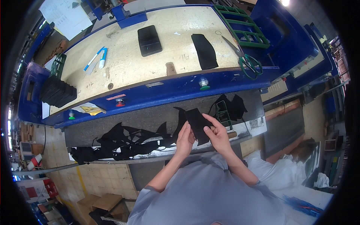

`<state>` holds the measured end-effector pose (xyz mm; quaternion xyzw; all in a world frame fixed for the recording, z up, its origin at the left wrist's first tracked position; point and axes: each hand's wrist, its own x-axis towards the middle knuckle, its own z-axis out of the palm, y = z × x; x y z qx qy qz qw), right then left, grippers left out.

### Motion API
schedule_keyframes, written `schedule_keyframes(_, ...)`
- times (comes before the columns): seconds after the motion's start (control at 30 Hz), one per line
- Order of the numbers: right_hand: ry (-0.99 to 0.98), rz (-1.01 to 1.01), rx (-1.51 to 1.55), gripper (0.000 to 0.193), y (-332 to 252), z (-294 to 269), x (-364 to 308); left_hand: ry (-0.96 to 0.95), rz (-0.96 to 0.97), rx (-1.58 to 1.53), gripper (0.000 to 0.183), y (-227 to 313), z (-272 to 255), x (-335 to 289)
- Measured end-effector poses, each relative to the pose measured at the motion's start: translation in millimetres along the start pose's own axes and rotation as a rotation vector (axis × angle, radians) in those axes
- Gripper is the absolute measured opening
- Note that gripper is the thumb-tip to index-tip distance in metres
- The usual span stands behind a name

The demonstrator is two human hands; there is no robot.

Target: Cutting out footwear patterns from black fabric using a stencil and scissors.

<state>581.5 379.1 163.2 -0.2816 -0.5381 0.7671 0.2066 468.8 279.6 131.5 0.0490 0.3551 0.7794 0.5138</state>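
Between my two hands I hold a black fabric piece, roughly rectangular, in front of my body. My left hand grips its left edge, fingers curled. My right hand pinches its right side, with the thumb on the front face. Just beyond, a green metal cutting die rests on the lower shelf beside black fabric scraps. More cut black scraps lie tangled along the shelf to the left. On the worktable above, a similar black fabric piece lies flat.
The pale worktable carries a black phone-like slab, a blue-and-white pen, a glue-like tube and green-handled scissors. A stack of black pieces stands at its left end. Push buttons stick out from the blue front beam.
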Motion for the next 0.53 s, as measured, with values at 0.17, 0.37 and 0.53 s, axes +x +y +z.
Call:
schedule_keyframes(0.17,0.07,-0.046,-0.021,0.052,-4.8,3.2,0.7,0.069,0.018,0.359,0.032,-5.6,-2.1,5.0)
schedule_keyframes(0.37,-0.216,0.212,-0.787,0.068,-41.7,-23.6,9.3,0.174,0.137,0.218,0.03,-3.2,10.2,15.8)
schedule_keyframes(0.53,-0.367,0.037,-0.673,0.068,-27.7,-44.3,21.6,0.242,0.163,0.142,0.038,-11.5,3.2,19.8)
